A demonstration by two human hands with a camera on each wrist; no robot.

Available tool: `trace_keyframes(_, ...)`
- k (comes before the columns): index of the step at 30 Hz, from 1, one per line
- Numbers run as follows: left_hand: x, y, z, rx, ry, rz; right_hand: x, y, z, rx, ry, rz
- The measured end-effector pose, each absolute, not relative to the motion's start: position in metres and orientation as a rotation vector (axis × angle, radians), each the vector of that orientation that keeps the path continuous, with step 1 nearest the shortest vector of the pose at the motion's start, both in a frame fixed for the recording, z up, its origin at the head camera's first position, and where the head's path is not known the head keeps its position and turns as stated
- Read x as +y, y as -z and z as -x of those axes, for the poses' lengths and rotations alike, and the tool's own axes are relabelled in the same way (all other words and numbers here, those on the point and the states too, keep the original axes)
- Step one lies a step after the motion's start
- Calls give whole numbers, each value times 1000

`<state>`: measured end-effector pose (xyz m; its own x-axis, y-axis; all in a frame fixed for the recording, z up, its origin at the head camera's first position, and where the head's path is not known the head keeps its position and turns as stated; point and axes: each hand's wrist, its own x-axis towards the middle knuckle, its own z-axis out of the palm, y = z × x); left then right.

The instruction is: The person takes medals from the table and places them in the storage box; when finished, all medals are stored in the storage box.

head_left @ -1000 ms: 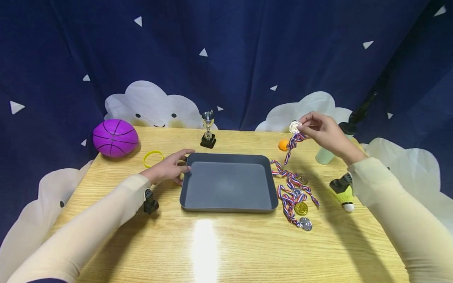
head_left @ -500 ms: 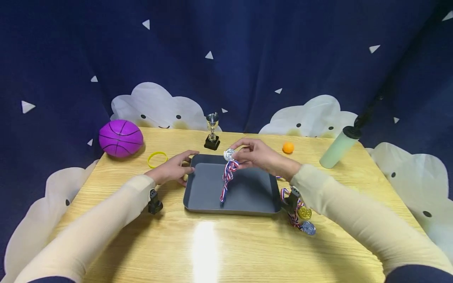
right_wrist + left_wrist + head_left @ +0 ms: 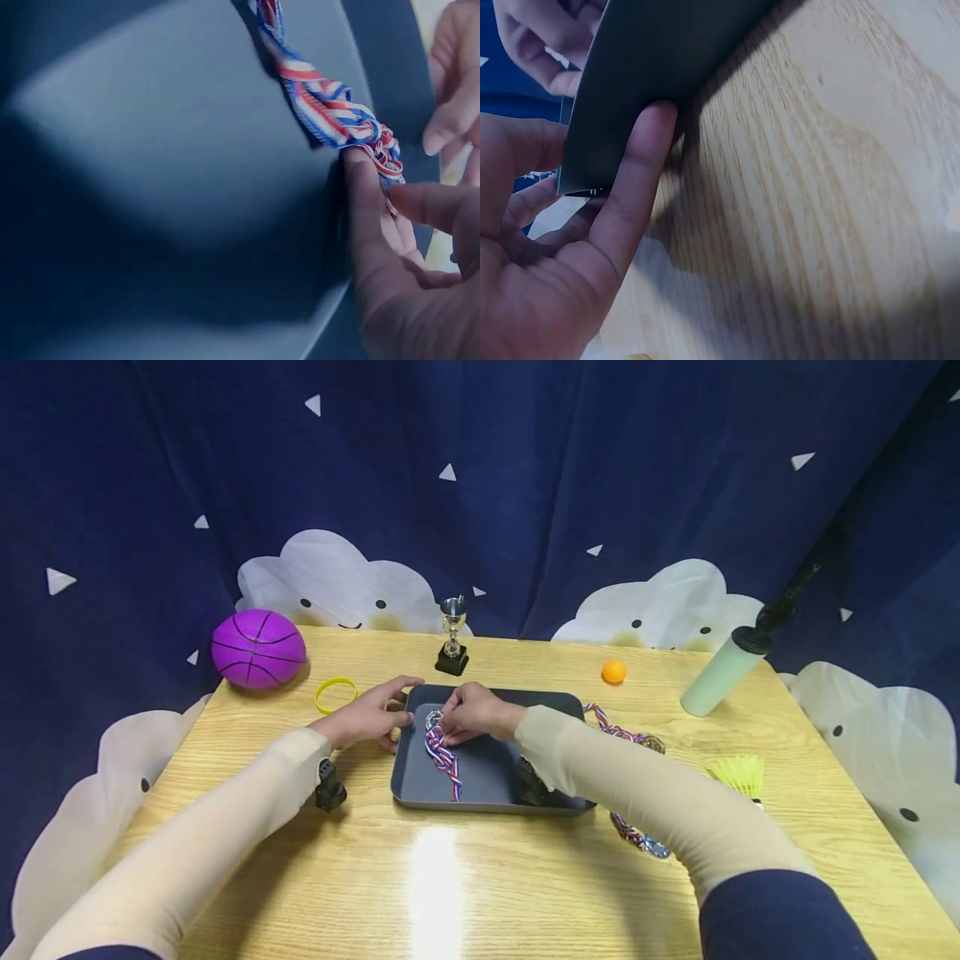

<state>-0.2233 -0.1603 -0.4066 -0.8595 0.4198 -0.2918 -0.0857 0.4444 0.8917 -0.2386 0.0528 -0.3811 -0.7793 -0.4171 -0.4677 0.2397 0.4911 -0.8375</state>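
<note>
A grey tray lies mid-table. My right hand reaches into its left end and pinches a silver medal low over the tray floor. The medal's red, white and blue ribbon trails toward the near wall; in the right wrist view the ribbon lies bunched on the tray under my fingertips. My left hand rests against the tray's left rim with fairly straight fingers; in the left wrist view one finger presses flat on the outer wall of the tray.
More medals with ribbons lie right of the tray. A purple ball, a yellow wristband and a small trophy stand at the back left. An orange ball, a green pump and a yellow shuttlecock are on the right.
My right hand carried the silver medal from above the pile on the right across to the tray's left end and lowered it; its ribbon now lies on the tray floor. The left hand stayed put.
</note>
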Motion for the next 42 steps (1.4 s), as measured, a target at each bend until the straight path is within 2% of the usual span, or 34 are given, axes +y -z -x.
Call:
trace_keyframes(12,-159,405,221,2229,-1404,-297,42,382,236,2535,808,398)
trace_keyframes(18,-160,404,221,2211,-1411,-298,49,378,239,2496,804,399)
trace_keyframes(23,-160,407,221,2207,-1417,-302,69,359,241,2397,894,413)
trace_keyframes(28,-161,407,222,2220,-1428,-315,115,332,241,2350,1031,432)
trace_keyframes(33,-158,406,223,2218,-1430,-322,192,315,242,2328,1222,336)
trace_keyframes(37,-158,405,224,2221,-1427,-318,254,315,240,2401,1225,258)
trace_keyframes(42,-159,406,223,2220,-1424,-305,306,327,236,2543,964,258)
